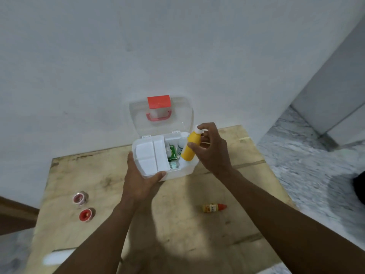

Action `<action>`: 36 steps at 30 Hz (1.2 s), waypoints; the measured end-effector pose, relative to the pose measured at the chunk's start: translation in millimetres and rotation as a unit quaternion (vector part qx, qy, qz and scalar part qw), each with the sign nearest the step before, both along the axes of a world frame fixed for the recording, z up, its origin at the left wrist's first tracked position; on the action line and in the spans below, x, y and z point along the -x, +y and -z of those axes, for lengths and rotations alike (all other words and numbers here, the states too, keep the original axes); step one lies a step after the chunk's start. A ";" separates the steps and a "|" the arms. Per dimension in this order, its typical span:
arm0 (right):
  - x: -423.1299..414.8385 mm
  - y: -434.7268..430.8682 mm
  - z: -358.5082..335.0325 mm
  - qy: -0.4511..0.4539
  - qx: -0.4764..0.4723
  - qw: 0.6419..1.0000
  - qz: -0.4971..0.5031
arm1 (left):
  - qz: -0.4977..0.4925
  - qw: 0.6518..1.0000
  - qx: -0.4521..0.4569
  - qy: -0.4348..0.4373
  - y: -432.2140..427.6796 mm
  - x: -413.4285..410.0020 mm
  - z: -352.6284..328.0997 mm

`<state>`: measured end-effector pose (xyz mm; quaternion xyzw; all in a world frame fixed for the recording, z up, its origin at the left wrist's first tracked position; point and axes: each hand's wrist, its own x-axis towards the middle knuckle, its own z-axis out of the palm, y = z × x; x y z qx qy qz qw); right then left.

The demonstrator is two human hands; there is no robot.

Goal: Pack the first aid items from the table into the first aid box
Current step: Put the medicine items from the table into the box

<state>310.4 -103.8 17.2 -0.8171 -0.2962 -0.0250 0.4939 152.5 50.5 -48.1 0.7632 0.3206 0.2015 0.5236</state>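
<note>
Our right hand (211,149) has its fingers curled around a yellow bottle (191,146), thumb on the body and a fingertip on its white cap; the bottle tilts with its base dipping into the right side of the first aid box (177,173). Our left hand (138,178) clasps the box's near-left corner, thumb along the front edge and fingers wrapped up the left wall.

The box sits on the wooden table (177,224) against the wall, its clear lid (161,117) standing open with a red latch and handle. Inside, a white divided tray (151,155) fills the left part; right of it we see a green packet (173,153), a white bottle (182,143) at the back, and something pale at the front that we cannot make out.

Well apart on the table lie two small red-lidded jars (83,206) to the left and a small bottle with a red cap (214,207) to the right, on its side.

Both forearms reach forward, bare, the right wrist bent inward over the box.
</note>
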 end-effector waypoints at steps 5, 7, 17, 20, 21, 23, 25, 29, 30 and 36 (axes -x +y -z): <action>1.7 6.2 28.7 -0.050 0.089 0.995 -0.025 | 0.002 1.000 -0.002 0.004 -0.9 -0.1 -0.7; -4.3 7.8 35.1 -0.061 0.115 0.991 -0.027 | 0.002 1.000 -0.006 0.004 -1.8 -1.1 -1.6; -27.1 28.8 59.9 -0.182 0.228 0.956 -0.018 | -0.023 1.000 -0.003 0.014 0.8 -6.5 0.2; -32.0 33.5 59.9 -0.177 0.238 0.955 -0.020 | -0.022 1.000 -0.004 0.015 1.5 -9.2 1.0; -32.6 33.2 61.3 -0.169 0.241 0.955 -0.024 | -0.021 1.000 -0.004 0.016 1.2 -9.4 1.4; -32.3 29.8 62.8 -0.147 0.240 0.959 -0.032 | -0.022 1.000 -0.002 0.016 0.3 -9.9 1.1; -31.4 25.8 61.8 -0.115 0.236 0.964 -0.045 | -0.023 1.000 -0.003 0.015 0.3 -10.4 0.6; -24.9 17.5 52.3 -0.074 0.222 0.970 -0.060 | -0.020 1.000 -0.005 0.010 3.5 -11.1 -0.3; -21.4 14.7 49.1 -0.065 0.223 0.971 -0.058 | -0.017 1.000 -0.008 0.007 4.4 -10.9 -0.7; 15.7 -22.2 42.0 -0.030 0.241 0.970 -0.033 | -0.011 1.000 -0.022 -0.006 8.2 -10.0 0.8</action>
